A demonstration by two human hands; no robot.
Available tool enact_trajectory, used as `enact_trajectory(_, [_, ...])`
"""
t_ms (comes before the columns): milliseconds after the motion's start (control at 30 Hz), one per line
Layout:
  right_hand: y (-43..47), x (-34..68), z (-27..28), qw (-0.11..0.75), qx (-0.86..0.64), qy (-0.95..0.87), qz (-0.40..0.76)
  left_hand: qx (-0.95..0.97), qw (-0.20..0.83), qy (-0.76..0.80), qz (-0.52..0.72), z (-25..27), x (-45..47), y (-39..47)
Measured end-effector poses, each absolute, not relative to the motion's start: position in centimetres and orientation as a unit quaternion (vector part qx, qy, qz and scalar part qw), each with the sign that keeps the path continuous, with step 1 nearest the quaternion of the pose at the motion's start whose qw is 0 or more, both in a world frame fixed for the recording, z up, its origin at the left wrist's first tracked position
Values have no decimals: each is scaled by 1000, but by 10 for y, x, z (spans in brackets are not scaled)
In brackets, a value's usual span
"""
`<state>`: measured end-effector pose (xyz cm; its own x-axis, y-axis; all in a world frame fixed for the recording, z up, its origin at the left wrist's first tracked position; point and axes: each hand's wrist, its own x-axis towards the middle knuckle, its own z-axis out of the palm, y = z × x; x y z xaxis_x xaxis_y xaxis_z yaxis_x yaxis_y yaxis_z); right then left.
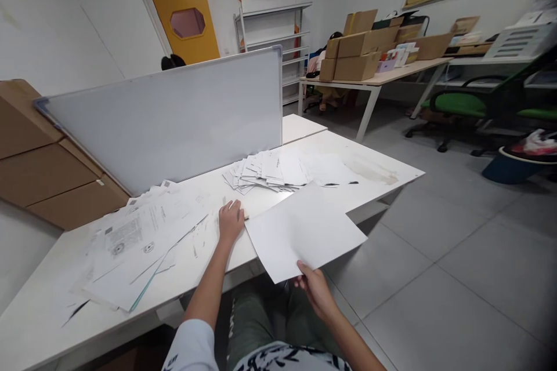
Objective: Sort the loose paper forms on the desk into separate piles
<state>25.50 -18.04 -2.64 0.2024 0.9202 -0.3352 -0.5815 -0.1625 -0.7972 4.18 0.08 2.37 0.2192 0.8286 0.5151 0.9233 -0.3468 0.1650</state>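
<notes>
A blank white sheet of paper [300, 237] is pinched in my right hand [314, 287], thumb on top and fingers beneath its near edge. The sheet is held out over the front edge of the table, its far part over the tabletop. My left hand [230, 221] lies on the table [209, 243], fingers resting on the surface just left of the sheet's corner. To its left spreads a loose pile of printed papers [139, 232]. Beyond both hands, a heap of smaller white paper pieces [261, 171] lies against the whiteboard, with more sheets to its right.
A whiteboard [183, 122] stands upright along the table's back. Cardboard boxes [56, 168] are stacked at the left. Farther right are a second table with boxes [357, 64], a green office chair [461, 103] and a blue bin [505, 168] on the floor.
</notes>
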Motion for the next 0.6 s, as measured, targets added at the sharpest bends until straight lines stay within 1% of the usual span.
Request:
enact_trajectory(367, [-156,259,-18,576,-487,-208,623,-782,77,-549,-285,22,41,1])
enact_trajectory(467, [-152,259,-14,578,-489,-202,622,-787,43,-551,-274,23,40,2])
enact_trajectory(600, [-151,266,-18,586,-497,-194,611,-801,-27,-549,-235,24,38,7])
